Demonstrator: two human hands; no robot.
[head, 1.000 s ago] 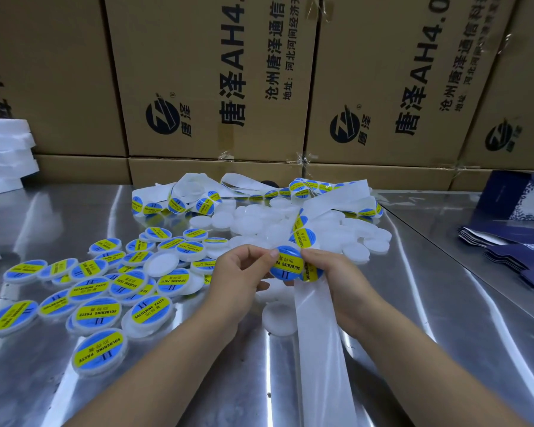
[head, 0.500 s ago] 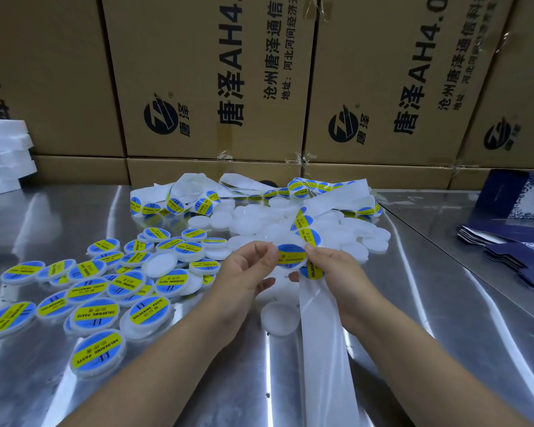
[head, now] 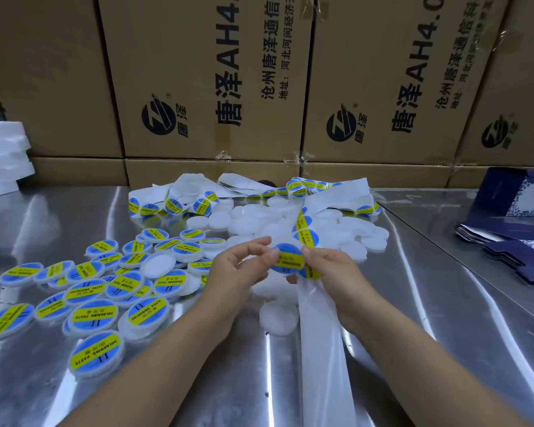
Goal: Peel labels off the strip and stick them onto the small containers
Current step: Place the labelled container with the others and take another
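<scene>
Label (head: 287,257) sits above the counter (head: 413,303), its left edge pinched by the left grip (head: 241,266). The right grip (head: 330,269) holds the strip (head: 318,349). Many labelled containers (head: 93,312) lie left; bare containers (head: 259,217) wait farther back.

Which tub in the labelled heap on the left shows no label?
The plain white tub just left of the left hand; the neighbouring tubs all show blue-and-yellow labels. Unlabelled or flipped, I cannot tell.
</scene>
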